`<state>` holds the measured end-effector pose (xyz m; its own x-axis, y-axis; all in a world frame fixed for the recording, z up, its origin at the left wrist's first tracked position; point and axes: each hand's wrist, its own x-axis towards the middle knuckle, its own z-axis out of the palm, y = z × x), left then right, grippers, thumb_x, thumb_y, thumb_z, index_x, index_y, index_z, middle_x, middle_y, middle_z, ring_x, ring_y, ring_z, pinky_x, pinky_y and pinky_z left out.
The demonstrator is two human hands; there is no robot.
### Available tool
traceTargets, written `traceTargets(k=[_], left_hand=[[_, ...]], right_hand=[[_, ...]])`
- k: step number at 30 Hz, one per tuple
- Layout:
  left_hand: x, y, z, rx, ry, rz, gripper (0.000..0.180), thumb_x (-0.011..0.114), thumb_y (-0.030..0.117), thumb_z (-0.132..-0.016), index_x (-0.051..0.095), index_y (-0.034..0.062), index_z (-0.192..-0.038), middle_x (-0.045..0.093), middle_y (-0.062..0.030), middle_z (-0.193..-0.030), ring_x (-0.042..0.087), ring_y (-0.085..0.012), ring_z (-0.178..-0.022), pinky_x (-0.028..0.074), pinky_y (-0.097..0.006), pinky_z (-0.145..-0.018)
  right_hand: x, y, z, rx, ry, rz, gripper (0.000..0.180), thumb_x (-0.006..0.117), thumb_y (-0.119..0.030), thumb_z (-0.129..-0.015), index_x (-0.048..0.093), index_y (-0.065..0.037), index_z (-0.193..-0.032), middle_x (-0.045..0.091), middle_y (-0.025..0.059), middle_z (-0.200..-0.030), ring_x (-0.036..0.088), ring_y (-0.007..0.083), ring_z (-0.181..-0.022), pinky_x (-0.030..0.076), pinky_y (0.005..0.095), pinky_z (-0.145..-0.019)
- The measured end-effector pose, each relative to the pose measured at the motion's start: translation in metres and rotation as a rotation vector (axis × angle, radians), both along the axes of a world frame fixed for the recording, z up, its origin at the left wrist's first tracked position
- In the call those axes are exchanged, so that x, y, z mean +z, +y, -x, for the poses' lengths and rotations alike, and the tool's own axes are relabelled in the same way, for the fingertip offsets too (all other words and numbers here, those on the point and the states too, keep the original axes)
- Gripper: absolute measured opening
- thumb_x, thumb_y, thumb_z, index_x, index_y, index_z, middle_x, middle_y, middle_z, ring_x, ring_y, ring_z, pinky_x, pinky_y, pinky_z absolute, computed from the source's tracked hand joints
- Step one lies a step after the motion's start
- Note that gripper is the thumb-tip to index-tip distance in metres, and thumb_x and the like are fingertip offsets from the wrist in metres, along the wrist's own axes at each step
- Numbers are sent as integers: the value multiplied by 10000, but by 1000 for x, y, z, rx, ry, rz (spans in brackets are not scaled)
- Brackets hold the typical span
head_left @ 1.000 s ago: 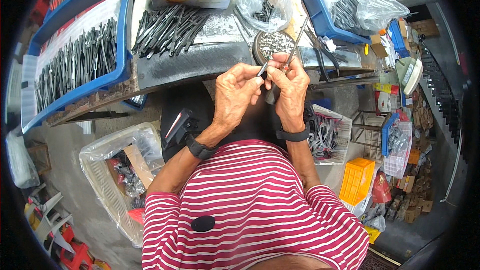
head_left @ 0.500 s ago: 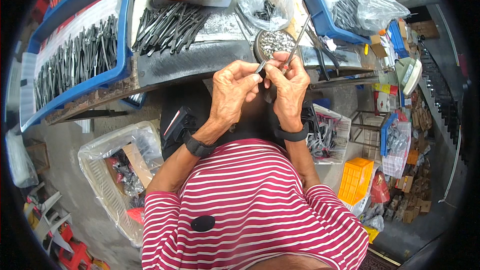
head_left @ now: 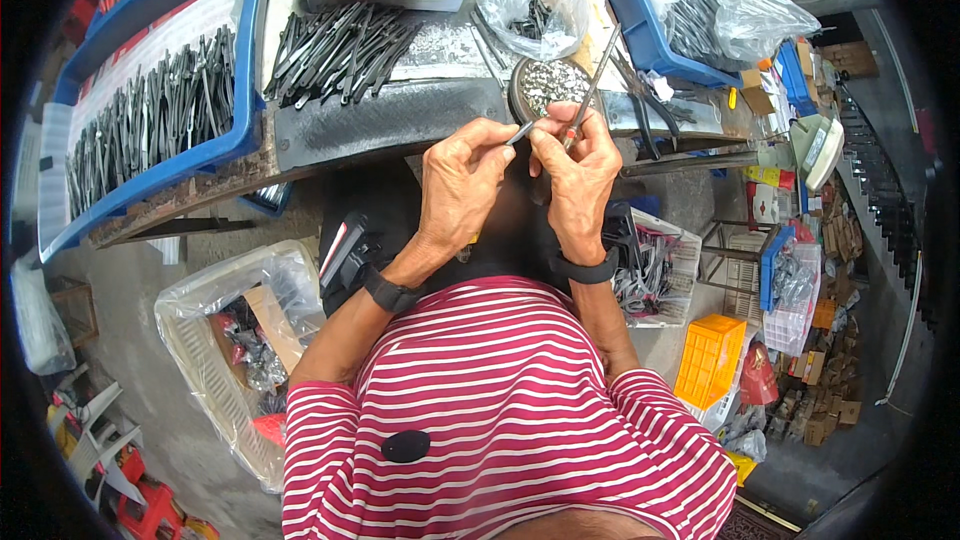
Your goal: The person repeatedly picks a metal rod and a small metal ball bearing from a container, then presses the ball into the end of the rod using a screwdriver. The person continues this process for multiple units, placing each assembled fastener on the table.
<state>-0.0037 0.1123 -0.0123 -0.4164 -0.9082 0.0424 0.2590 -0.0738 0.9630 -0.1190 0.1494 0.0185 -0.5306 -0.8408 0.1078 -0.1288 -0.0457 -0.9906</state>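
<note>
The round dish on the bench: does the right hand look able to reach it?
Probably yes: the round dish lies just beyond the right hand and nothing seems to block it, though that hand holds a thin rod.

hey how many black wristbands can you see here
2: one wristband worn just below the left hand, another wristband just below the right hand.

The left hand (head_left: 460,182) and right hand (head_left: 581,178) nearly meet, both pinching. The left arm (head_left: 343,342) slants far and right; the right arm (head_left: 606,325), far and slightly left.
</note>
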Motion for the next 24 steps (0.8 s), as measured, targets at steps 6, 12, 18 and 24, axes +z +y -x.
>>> traceTargets(k=[6,12,18,24], left_hand=[[1,-2,-2,-68,187,-204,133,564,10,-810,598,-27,-933,565,-1,-712,467,-27,-583,375,-167,-496],[-1,-4,-5,-114,269,-273,144,569,32,-807,598,-24,-937,566,-3,-708,464,-31,-583,362,-160,-491],[-2,-2,-4,-105,229,-238,147,577,26,-814,599,-17,-953,582,-11,-720,455,-25,-581,342,-152,-484],[-2,-2,-6,-101,165,-194,153,579,32,-815,605,-10,-960,588,-8,-728,451,-19,-585,339,-144,-489]], right_hand=[[-1,-4,-2,35,-206,77,215,585,57,-773,519,33,-976,579,59,-749,513,85,-560,423,205,-481],[-1,-2,1,62,-187,66,214,596,42,-775,519,35,-974,571,54,-746,508,85,-563,419,207,-488],[-1,0,1,65,-140,56,208,596,29,-777,522,33,-970,566,47,-745,503,80,-559,412,201,-490],[-1,0,1,76,-150,61,207,583,41,-778,520,32,-975,565,49,-753,502,80,-555,411,202,-486]])
